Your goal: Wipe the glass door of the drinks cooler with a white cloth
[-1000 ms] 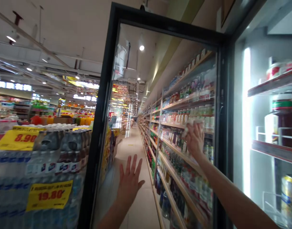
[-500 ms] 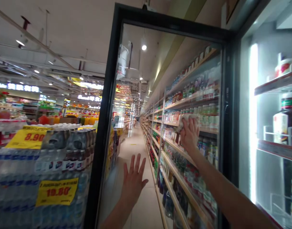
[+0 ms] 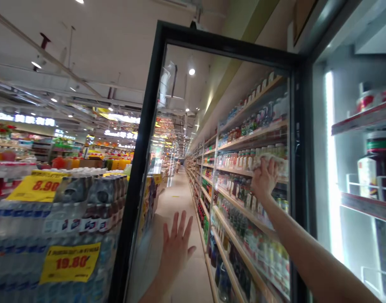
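Note:
A glass cooler door (image 3: pixel 153 105) with a black frame stands swung open in front of me. My right hand (image 3: pixel 264 179) presses a crumpled whitish cloth (image 3: pixel 270 163) on the right part of the pane, its fingers bent over the cloth. Lower down and left of it, my left hand (image 3: pixel 177 242) is held flat with fingers spread, at the glass. Nothing is in that hand. Shelves of bottles and a long aisle show in and through the pane.
At the right, the lit cooler has shelves (image 3: pixel 366 119) holding a dark bottle (image 3: pixel 377 164). On the left are stacked packs of bottled drinks (image 3: pixel 19 235) with yellow price signs (image 3: pixel 70 261). A person (image 3: pixel 178 166) is visible far down the aisle.
My right hand has moved the cloth rightward across the glass, toward the hinge side. The left hand stays spread in nearly the same place. The view has tilted up slightly.

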{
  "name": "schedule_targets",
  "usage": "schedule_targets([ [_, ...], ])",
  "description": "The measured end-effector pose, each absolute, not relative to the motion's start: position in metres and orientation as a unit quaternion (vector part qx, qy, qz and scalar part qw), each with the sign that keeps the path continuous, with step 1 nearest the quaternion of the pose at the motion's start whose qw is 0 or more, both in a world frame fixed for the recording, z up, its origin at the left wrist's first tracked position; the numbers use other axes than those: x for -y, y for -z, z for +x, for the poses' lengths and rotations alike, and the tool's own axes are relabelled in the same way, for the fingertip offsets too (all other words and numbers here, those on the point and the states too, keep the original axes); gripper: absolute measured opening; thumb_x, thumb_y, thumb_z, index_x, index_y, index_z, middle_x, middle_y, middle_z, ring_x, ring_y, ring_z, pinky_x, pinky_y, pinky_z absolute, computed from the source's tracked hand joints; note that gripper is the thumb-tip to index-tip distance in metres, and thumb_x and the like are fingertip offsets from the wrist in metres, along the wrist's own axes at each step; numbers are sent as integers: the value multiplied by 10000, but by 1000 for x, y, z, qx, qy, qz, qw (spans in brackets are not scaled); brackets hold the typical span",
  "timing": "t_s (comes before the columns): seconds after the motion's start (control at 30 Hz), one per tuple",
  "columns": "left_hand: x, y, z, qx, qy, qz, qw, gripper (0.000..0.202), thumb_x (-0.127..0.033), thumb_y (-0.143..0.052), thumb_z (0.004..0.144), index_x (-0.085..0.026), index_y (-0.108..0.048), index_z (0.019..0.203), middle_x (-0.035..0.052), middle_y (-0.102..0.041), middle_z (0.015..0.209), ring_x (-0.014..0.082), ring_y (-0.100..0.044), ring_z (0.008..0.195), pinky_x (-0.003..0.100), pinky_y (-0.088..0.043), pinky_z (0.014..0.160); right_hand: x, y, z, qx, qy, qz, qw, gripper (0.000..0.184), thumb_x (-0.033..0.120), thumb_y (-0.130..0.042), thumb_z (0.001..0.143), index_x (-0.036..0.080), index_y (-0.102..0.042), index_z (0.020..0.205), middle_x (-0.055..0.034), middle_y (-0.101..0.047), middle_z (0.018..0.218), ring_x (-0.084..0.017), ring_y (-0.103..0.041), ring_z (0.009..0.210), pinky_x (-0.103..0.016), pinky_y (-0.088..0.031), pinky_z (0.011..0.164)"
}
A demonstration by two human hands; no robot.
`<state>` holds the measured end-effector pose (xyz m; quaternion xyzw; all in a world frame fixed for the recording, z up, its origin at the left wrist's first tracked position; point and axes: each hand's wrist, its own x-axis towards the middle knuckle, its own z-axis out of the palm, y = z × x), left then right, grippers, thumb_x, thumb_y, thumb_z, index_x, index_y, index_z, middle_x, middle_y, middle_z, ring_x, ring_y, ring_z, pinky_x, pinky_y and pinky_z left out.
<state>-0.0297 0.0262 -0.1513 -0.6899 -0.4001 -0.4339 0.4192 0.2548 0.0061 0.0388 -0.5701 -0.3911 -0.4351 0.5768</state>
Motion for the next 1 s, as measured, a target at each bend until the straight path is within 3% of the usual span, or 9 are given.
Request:
schedule_targets([
  [0.2,-27,151,-32,395,437,-693,416,906,-687,-542,696,-243,-240,1426,99,-318,1468,315,-167,1387,551,-278,1027,-17,-25,171,720,533,-350,275,427,247,-417,853,339,-513,1259,1,-402,1425,-210,-256,1355,-470,-196,1099],
  [0.23,-26,150,-33,395,432,-696,415,906,-685,-543,697,-245,-235,1426,93,-317,1469,311,-167,1387,547,-290,1021,-17,-29,169,718,536,-348,276,420,248,-416,856,335,-517,1254,-1,-411,1419,-205,-261,1352,-462,-198,1098],
  [0.4,-22,148,-33,407,411,-709,404,917,-650,-587,688,-255,-218,1429,79,-305,1476,305,-184,1384,543,-312,1016,-20,-60,174,530,504,-485,480,430,242,-365,877,225,-507,1282,-94,-368,1441,-274,-243,1356,-532,-224,1059],
  [0.47,-20,148,-33,409,413,-710,398,918,-647,-590,687,-254,-220,1430,80,-303,1477,309,-186,1383,545,-316,1016,-21,-53,164,573,513,-462,442,430,246,-377,875,251,-500,1287,-72,-353,1452,-269,-233,1361,-530,-220,1063],
  [0.6,-18,149,-45,385,409,-720,408,823,-561,-568,756,-239,-221,1430,72,-309,1475,282,-200,1384,513,-329,1027,-19,-28,146,719,537,-350,267,421,253,-420,870,325,-496,1278,-12,-393,1432,-214,-247,1358,-473,-192,1095],
  [0.7,-21,146,-73,390,422,-712,403,781,-422,-547,814,-167,-163,1444,117,-304,1473,266,-238,1373,462,-343,1041,-20,-46,145,677,533,-392,324,415,258,-401,883,296,-490,1286,-34,-388,1435,-225,-250,1357,-485,-210,1084],
  [0.77,-23,142,-97,410,457,-693,378,810,-397,-535,825,-112,-102,1447,178,-286,1468,290,-265,1359,456,-367,1028,-23,-62,139,612,509,-452,403,432,261,-389,887,267,-462,1313,-57,-334,1465,-256,-218,1370,-520,-211,1072],
  [0.83,-25,138,-119,412,479,-691,353,835,-408,-520,833,-90,-51,1447,216,-252,1471,309,-280,1349,459,-393,1010,-25,-57,126,608,487,-470,414,449,262,-395,886,266,-437,1333,-59,-291,1486,-273,-172,1384,-540,-182,1078],
  [1.0,-22,146,-150,387,433,-745,328,803,-316,-500,837,-128,-15,1450,185,-235,1487,275,-288,1350,416,-410,1014,-13,72,84,813,438,-313,222,451,286,-405,893,306,-409,1344,-3,-329,1472,-210,-189,1382,-480,-109,1125],
])
